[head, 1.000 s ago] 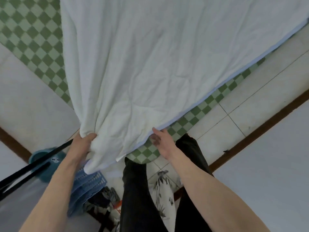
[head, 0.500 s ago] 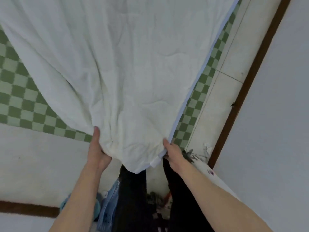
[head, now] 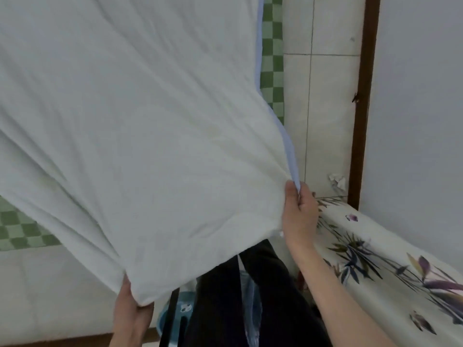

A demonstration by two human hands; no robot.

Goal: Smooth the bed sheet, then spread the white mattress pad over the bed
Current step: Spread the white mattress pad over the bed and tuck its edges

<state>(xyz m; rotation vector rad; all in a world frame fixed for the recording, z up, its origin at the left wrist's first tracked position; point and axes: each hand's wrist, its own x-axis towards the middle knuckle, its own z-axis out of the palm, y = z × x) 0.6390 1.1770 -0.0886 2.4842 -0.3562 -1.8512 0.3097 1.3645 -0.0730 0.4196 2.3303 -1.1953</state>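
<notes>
Both hands gripping the white mattress pad (head: 140,126), left hand (head: 130,314) at 7 o'clock, right hand (head: 299,214) at 4, stretched over the checked bed sheet (head: 273,71); uneven pulling could skew it.

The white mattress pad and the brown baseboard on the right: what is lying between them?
In the head view, beyond the mattress pad comes a green checkered sheet strip, then pale floor tiles with a crumpled paper, up to the baseboard.

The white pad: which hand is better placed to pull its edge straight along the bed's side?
Probably the right hand: it pinches the white pad at its blue edge. The left hand holds the corner.
</notes>
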